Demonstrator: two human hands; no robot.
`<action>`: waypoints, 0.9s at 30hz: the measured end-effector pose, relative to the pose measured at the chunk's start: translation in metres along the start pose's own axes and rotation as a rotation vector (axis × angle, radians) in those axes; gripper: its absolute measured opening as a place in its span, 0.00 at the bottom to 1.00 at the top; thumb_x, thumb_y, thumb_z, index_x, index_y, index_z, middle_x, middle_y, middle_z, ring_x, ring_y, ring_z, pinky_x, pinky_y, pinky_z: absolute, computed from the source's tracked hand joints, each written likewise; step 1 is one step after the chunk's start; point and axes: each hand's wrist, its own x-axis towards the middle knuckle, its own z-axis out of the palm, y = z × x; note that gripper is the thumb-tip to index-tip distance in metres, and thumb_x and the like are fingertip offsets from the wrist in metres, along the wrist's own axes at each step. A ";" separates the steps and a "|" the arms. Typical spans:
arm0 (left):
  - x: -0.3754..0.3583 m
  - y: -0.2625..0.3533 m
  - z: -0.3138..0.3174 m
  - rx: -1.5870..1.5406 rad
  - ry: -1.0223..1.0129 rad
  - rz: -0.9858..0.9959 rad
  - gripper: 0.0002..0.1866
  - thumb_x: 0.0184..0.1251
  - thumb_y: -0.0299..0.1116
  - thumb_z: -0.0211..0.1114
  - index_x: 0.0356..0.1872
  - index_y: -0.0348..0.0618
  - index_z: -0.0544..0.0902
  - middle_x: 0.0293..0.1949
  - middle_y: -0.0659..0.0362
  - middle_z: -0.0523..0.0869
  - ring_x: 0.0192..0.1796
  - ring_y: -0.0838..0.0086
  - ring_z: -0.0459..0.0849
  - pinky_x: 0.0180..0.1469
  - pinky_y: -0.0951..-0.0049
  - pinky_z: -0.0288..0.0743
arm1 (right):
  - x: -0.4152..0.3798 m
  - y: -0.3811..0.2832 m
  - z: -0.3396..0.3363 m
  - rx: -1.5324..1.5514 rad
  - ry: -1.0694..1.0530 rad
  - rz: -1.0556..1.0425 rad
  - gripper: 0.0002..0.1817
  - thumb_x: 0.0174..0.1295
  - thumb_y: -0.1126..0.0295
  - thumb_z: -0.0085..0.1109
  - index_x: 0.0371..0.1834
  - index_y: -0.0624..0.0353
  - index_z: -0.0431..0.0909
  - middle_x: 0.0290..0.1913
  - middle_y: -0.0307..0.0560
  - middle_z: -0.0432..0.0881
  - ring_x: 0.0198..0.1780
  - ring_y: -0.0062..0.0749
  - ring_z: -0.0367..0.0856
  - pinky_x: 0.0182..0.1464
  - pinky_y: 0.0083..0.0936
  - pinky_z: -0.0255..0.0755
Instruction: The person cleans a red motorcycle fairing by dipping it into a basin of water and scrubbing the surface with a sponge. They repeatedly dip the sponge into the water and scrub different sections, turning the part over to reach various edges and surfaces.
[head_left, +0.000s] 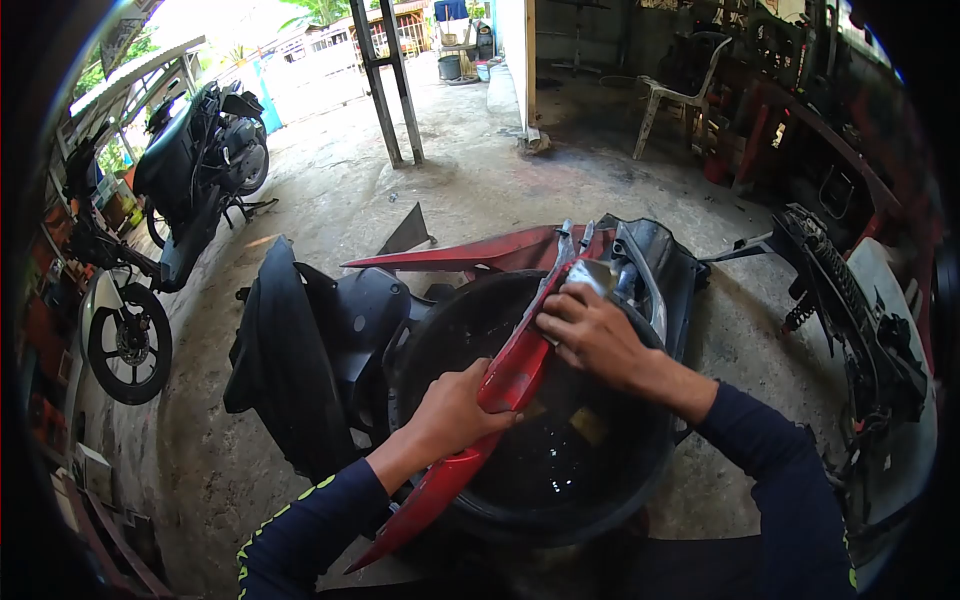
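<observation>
- A person grips a red panel (518,368) over a black tub (560,540), the piece slanting from seven o'clock to one o'clock across its mouth.
- The left hand (455,408), nearest seven to eight o'clock of the tub's centre, is clamped around the panel's middle, thumb on its upper face.
- The right hand (592,335), toward one o'clock, has its fingers bent together on a small grey pad (592,276) at the panel's upper part; the pad's exact kind cannot be told.
- Dark liquid with bright glints and a yellowish piece (588,427) show inside the tub.
- Black panels (290,370) sit just beside the tub at nine o'clock, while a second red panel (450,259) lies beyond the rim toward eleven.
- Dark-grey bodywork (680,275) stands close by at one o'clock.
- On the concrete floor (330,195), a motorcycle (205,150) is parked well apart at ten o'clock, a pale chair (680,95) stands at one, and a coil spring (800,314) shows on stripped parts toward two.
</observation>
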 end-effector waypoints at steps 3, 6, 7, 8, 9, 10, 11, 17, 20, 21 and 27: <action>0.001 0.001 0.000 0.041 -0.030 0.001 0.35 0.52 0.48 0.84 0.55 0.34 0.81 0.39 0.39 0.90 0.45 0.42 0.90 0.50 0.53 0.83 | -0.011 -0.020 0.007 0.033 -0.007 -0.029 0.22 0.55 0.70 0.71 0.56 0.54 0.85 0.58 0.44 0.84 0.66 0.50 0.77 0.59 0.38 0.82; -0.001 0.001 0.002 0.038 0.002 0.019 0.35 0.52 0.48 0.84 0.54 0.33 0.81 0.39 0.39 0.90 0.45 0.42 0.90 0.50 0.53 0.83 | -0.006 -0.012 0.000 0.053 -0.010 -0.027 0.21 0.56 0.70 0.71 0.55 0.53 0.85 0.59 0.44 0.84 0.65 0.49 0.78 0.61 0.38 0.81; -0.001 0.001 0.002 0.038 0.000 0.021 0.35 0.52 0.48 0.84 0.54 0.33 0.81 0.39 0.39 0.90 0.45 0.42 0.90 0.50 0.53 0.83 | -0.004 -0.007 0.001 0.052 -0.010 -0.025 0.21 0.56 0.70 0.71 0.55 0.53 0.85 0.59 0.44 0.84 0.65 0.49 0.78 0.61 0.38 0.81; -0.001 0.001 0.001 0.030 0.001 0.001 0.35 0.52 0.48 0.84 0.54 0.33 0.82 0.39 0.39 0.90 0.45 0.42 0.90 0.50 0.53 0.83 | -0.001 0.000 0.003 0.041 0.034 -0.006 0.21 0.56 0.70 0.72 0.55 0.53 0.86 0.59 0.43 0.84 0.64 0.49 0.78 0.62 0.39 0.80; 0.000 0.001 0.000 0.022 0.003 -0.018 0.34 0.52 0.48 0.84 0.53 0.33 0.82 0.39 0.39 0.90 0.45 0.42 0.90 0.50 0.53 0.83 | 0.001 0.004 0.004 0.031 0.079 0.012 0.20 0.56 0.70 0.72 0.54 0.53 0.86 0.58 0.42 0.85 0.64 0.49 0.78 0.63 0.39 0.79; 0.000 -0.001 0.001 0.023 0.005 -0.016 0.34 0.52 0.48 0.84 0.53 0.33 0.82 0.39 0.39 0.90 0.45 0.42 0.90 0.50 0.53 0.83 | 0.003 -0.003 0.007 0.018 0.084 0.044 0.19 0.56 0.69 0.72 0.53 0.53 0.87 0.57 0.41 0.85 0.64 0.48 0.77 0.65 0.40 0.77; 0.000 -0.004 0.004 0.014 0.021 0.000 0.34 0.52 0.47 0.83 0.54 0.34 0.82 0.39 0.39 0.90 0.46 0.42 0.90 0.51 0.51 0.83 | 0.002 -0.009 0.013 0.054 0.092 0.026 0.19 0.56 0.68 0.72 0.52 0.54 0.87 0.56 0.41 0.86 0.64 0.48 0.77 0.65 0.40 0.77; -0.001 0.003 0.003 -0.022 -0.001 -0.017 0.33 0.52 0.45 0.81 0.55 0.35 0.82 0.41 0.39 0.90 0.46 0.41 0.90 0.51 0.51 0.84 | 0.008 0.029 0.002 -0.016 0.063 0.042 0.22 0.52 0.72 0.73 0.53 0.54 0.86 0.56 0.43 0.86 0.64 0.48 0.75 0.65 0.40 0.76; -0.001 0.000 0.007 -0.013 0.007 -0.005 0.33 0.51 0.45 0.82 0.55 0.35 0.81 0.40 0.38 0.90 0.46 0.42 0.90 0.51 0.51 0.84 | -0.004 -0.008 0.016 0.060 0.100 -0.035 0.22 0.50 0.72 0.74 0.53 0.54 0.87 0.57 0.42 0.86 0.64 0.49 0.75 0.65 0.40 0.76; -0.001 -0.002 0.008 0.012 0.010 0.004 0.33 0.51 0.45 0.82 0.55 0.35 0.82 0.40 0.38 0.90 0.46 0.42 0.90 0.51 0.51 0.84 | -0.005 -0.025 0.014 0.131 0.115 -0.077 0.23 0.50 0.72 0.74 0.53 0.53 0.87 0.58 0.42 0.86 0.63 0.49 0.75 0.65 0.40 0.76; 0.000 0.001 0.003 -0.035 0.019 -0.033 0.32 0.51 0.44 0.81 0.52 0.33 0.83 0.39 0.38 0.90 0.46 0.41 0.90 0.51 0.51 0.84 | 0.008 0.019 0.011 0.001 0.108 0.019 0.22 0.50 0.70 0.74 0.52 0.54 0.87 0.57 0.41 0.86 0.63 0.45 0.76 0.66 0.39 0.76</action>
